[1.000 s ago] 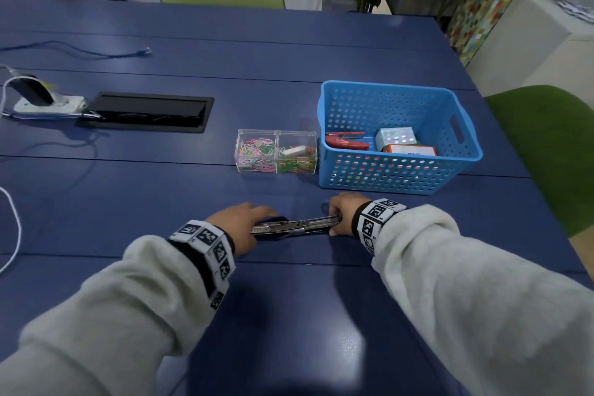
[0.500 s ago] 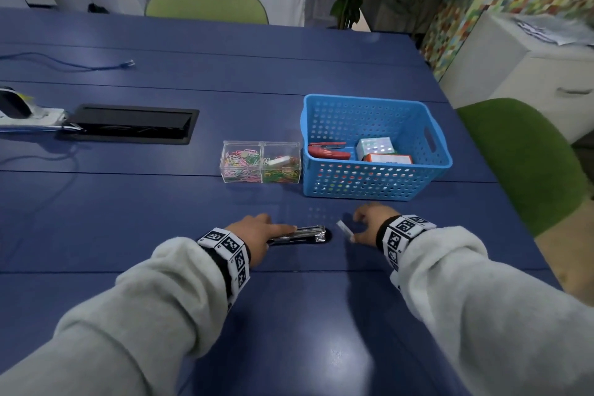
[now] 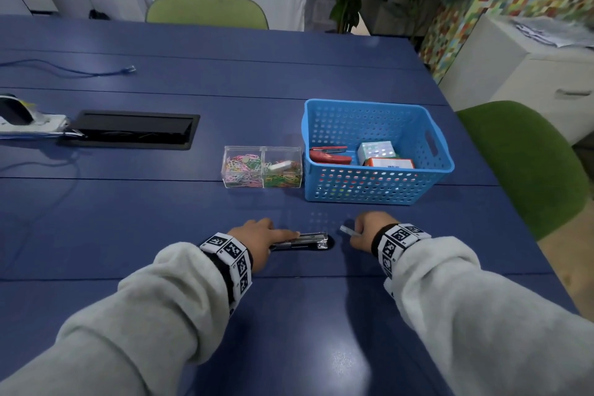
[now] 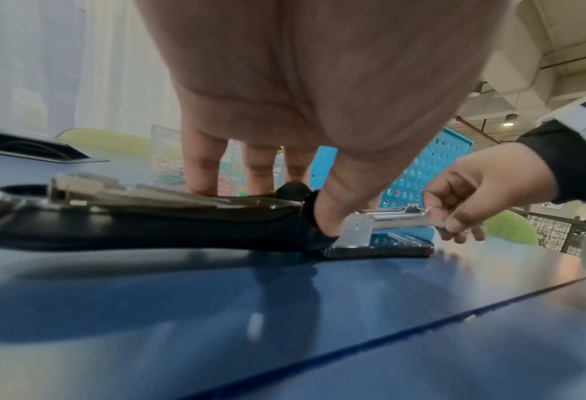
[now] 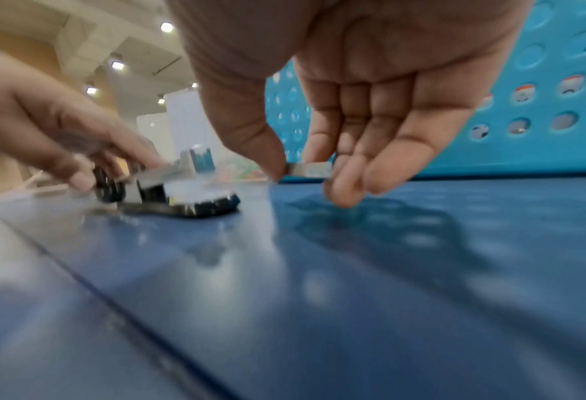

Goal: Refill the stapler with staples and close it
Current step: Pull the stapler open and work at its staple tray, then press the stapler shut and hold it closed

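A black and metal stapler (image 3: 308,240) lies opened out flat on the blue table (image 3: 289,331), its metal magazine pointing right. My left hand (image 3: 276,235) holds its left part down, fingers behind and thumb in front, as the left wrist view shows on the stapler (image 4: 148,227). My right hand (image 3: 355,231) hovers just right of the stapler's tip and pinches a short silver strip of staples (image 3: 346,229) between thumb and fingertips. In the right wrist view the strip of staples (image 5: 313,170) is level, a little above the table and apart from the stapler (image 5: 189,200).
Behind my hands stand a blue perforated basket (image 3: 379,190) with a red stapler (image 3: 329,156) and small boxes, and a clear box of coloured paper clips (image 3: 262,167). A black cable hatch (image 3: 131,128) and a power strip (image 3: 29,120) lie far left. A green chair (image 3: 527,164) is at the right.
A second ago my right hand was at the stapler's right end. It has come off and now holds a strip of staples just right of it. My left hand has stayed on the stapler.
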Motion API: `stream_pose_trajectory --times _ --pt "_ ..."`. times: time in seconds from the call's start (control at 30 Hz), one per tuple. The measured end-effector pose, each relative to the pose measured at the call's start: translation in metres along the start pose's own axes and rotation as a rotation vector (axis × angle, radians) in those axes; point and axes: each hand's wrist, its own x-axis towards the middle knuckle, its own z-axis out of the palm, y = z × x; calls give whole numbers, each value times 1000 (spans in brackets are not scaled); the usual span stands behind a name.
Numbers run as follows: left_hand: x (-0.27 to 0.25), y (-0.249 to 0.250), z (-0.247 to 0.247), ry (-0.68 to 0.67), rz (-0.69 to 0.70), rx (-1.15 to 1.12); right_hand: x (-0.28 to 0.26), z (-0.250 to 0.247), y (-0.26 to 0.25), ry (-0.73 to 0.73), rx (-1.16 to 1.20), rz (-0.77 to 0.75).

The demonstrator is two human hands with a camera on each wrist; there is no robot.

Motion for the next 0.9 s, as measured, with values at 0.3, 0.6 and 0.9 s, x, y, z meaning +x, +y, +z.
stream_pose_trajectory --times 0.3,0.6,0.9 --pt "-1 -1 0 12 7 -7 -17 -11 -17 167 423 -205" --pt "-1 0 -1 20 15 -6 -19 -14 -37 84 169 -257" --pt "-2 -1 -1 41 17 -18 -17 -21 -53 21 -34 -287"
